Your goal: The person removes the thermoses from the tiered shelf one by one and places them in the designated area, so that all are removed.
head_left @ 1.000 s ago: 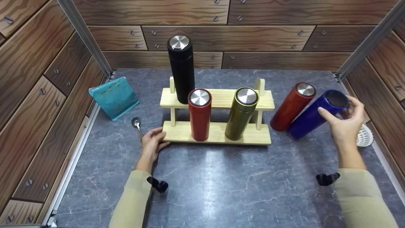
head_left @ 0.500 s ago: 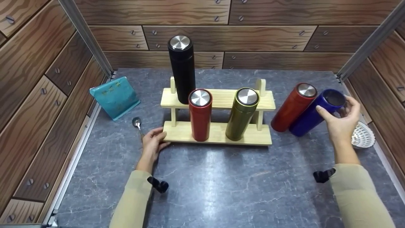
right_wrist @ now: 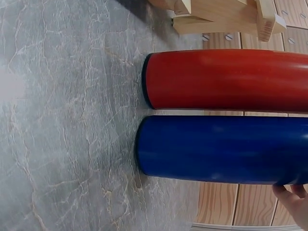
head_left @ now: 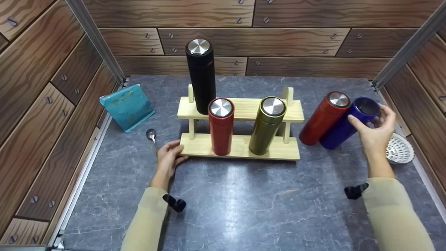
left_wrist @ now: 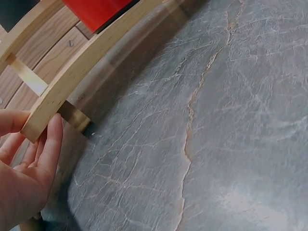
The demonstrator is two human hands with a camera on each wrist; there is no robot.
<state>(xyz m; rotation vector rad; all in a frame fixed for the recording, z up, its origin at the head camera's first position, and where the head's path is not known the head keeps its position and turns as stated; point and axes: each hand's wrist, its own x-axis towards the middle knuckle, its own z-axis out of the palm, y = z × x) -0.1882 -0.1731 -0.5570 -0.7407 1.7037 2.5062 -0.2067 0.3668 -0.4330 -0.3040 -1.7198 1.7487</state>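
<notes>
My left hand (head_left: 167, 158) grips the left end of the lower shelf of a two-tier wooden rack (head_left: 240, 150), thumb above and fingers beneath. In the left wrist view, the fingers (left_wrist: 52, 149) curl under the board's corner. At right, my right hand (head_left: 378, 134) grips the upper part of a blue thermos (head_left: 339, 130), thumb on the near side. The blue thermos stands upright beside a red thermos (head_left: 322, 122); a narrow gap parts them low down in the right wrist view. Another red thermos (head_left: 221, 132) and an olive-green thermos (head_left: 264, 132) stand on the lower shelf, a black thermos (head_left: 202, 82) on the upper.
A teal pouch (head_left: 127, 108) and a metal spoon (head_left: 151, 135) lie left of the rack. Near the right wall sits a white perforated basket (head_left: 400, 150), partly behind my right wrist. Wood-patterned walls (head_left: 278, 42) enclose the grey marbled table (head_left: 244, 209) at back and sides.
My right hand has shifted the blue thermos slightly left, closer to the red one. More of the white basket now shows. My left hand keeps its hold on the rack.
</notes>
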